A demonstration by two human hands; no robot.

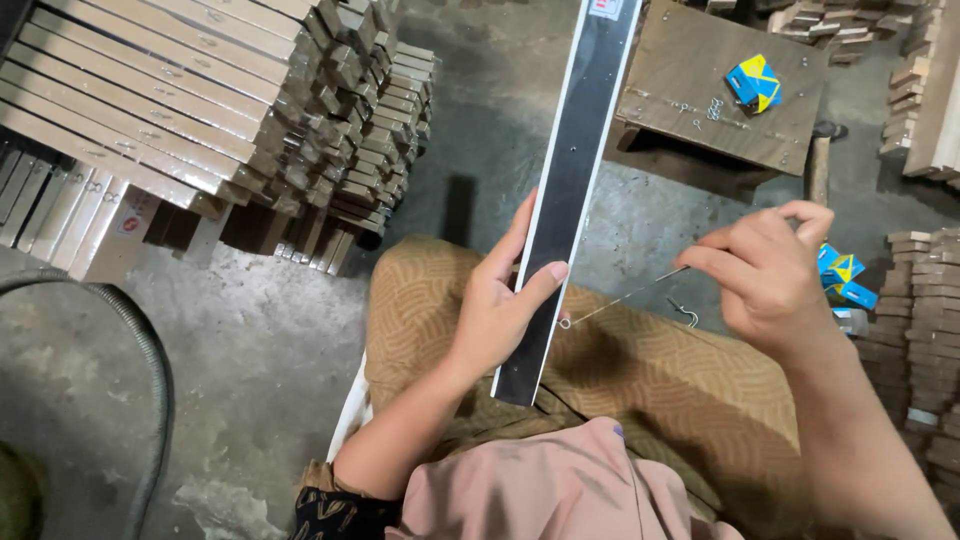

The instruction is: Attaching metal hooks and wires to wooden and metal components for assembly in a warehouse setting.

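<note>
My left hand [500, 300] grips a long, narrow black strip with white edges [570, 170] that runs from my lap up past the top of the view. My right hand [770, 265] pinches a thin metal wire tool [625, 297] whose looped tip sits against the strip's right edge near my left thumb. A small metal screw hook [686, 314] lies on my lap, on the patterned brown trousers, just below the wire.
A tall pile of wooden frame pieces [230, 90] fills the upper left. A low wooden stool [715, 85] ahead carries a blue and yellow box [755, 82] and loose hooks. More small boxes [845, 278] and wood stacks [925, 330] stand at right. A grey hose [145, 350] curves at left.
</note>
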